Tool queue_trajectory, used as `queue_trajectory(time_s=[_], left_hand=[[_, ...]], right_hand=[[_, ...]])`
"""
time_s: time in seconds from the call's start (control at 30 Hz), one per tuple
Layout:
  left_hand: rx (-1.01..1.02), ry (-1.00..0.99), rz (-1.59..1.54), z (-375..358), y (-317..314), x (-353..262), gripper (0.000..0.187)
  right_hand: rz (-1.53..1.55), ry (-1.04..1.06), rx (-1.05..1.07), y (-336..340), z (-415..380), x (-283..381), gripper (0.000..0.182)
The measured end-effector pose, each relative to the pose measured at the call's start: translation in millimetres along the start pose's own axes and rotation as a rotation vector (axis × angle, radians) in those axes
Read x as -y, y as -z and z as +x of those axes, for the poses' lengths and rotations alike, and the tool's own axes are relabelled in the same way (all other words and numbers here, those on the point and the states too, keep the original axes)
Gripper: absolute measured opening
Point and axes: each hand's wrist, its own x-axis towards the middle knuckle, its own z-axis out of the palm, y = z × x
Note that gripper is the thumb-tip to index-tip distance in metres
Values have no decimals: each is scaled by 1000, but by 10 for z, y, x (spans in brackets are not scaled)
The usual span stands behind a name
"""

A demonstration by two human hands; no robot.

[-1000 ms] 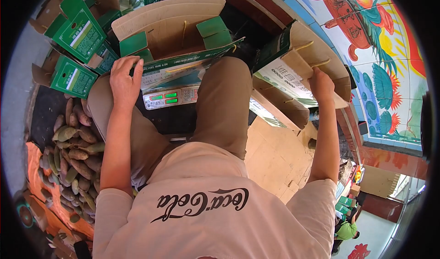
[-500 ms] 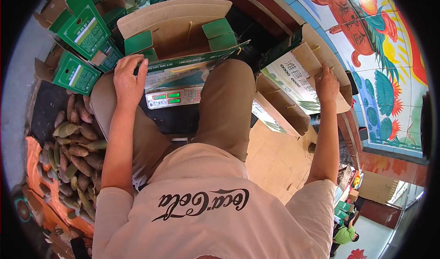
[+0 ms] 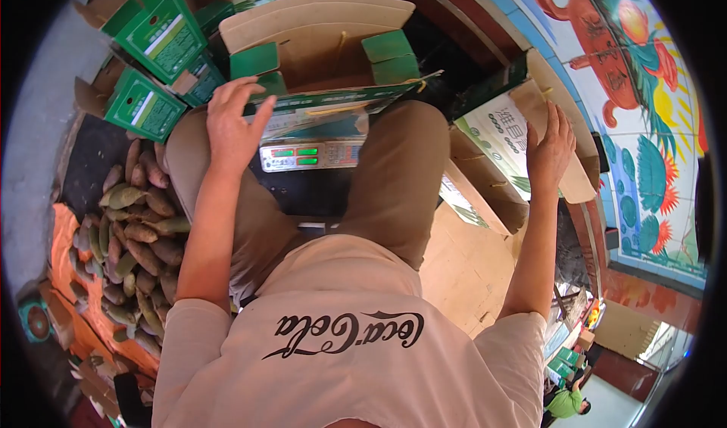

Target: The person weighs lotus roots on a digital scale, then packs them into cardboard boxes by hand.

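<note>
My left hand (image 3: 236,123) is open, thumb and fingers spread, at the near left corner of a green carton (image 3: 318,23) with its flaps raised. Whether the fingertips touch the carton cannot be made out. Under that carton, between my knees, a digital scale (image 3: 312,156) shows green lit numbers. On the right, my right hand (image 3: 551,146) is open over a white and green printed carton (image 3: 496,129), its fingers stretched out and thumb apart. Part of that carton is hidden behind the hand. Another open carton (image 3: 488,189) lies against its near side.
A heap of sweet-potato-like tubers (image 3: 140,250) lies left of my leg, beside orange sheeting (image 3: 64,239). Green cartons (image 3: 160,38) are stacked at the upper left. A painted tile wall (image 3: 606,57) bounds the right. A person in a green top (image 3: 564,404) is far off at lower right.
The view has shifted, so the cartons and scale appear farther right. My left hand has come off the green carton's edge and spread its fingers. My right hand's fingers have straightened.
</note>
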Motion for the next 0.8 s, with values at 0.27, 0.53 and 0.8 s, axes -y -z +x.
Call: queue_trajectory(time_s=[0.27,0.53,0.8], left_hand=[[88,2,32,-57,25,67,18],[85,-43,-23,-64,36,53,14],[82,-39,16,-46,40,23,13]], right_hand=[[317,118,9,-42,6,831,43],[524,155,17,-137,10,1394,41],[588,147,5,-288,65,1635,49]])
